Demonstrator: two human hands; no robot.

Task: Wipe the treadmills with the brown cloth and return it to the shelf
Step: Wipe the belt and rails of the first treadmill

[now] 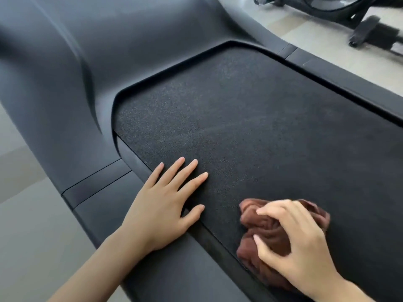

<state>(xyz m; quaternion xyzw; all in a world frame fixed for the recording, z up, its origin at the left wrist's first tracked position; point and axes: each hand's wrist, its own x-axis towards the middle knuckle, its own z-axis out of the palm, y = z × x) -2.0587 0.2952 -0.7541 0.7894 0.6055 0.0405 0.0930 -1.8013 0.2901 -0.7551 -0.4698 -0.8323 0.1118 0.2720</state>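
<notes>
The brown cloth (268, 227) is a soft, reddish-brown rag crumpled into a thick wad, with deep folds and creases across its top and a loose edge poking out towards the far side. It sits on the black, grainy treadmill belt (250, 127), close to you and close to the belt's near left edge, just inside the dark side rail (174, 264). Your right hand (301, 243) lies on top of the wad and hides much of its right half. That hand's fingers (274, 209) are curled down over the folds, and the thumb hooks in from the near side, so the cloth is clamped between them and pressed to the belt. The hand is a little blurred. Your left hand (161, 205) is well to the left of the cloth and does not touch it. Its palm rests on the side rail, and its fingers are straight and spread, lying flat on the belt's surface, with the thumb pointing towards the cloth. Beyond both hands the belt runs under the smooth grey front cover (109, 62) of the treadmill. Pale floor (316, 33) shows at the upper right, where the dark frame of another exercise machine (370, 25) stands.
</notes>
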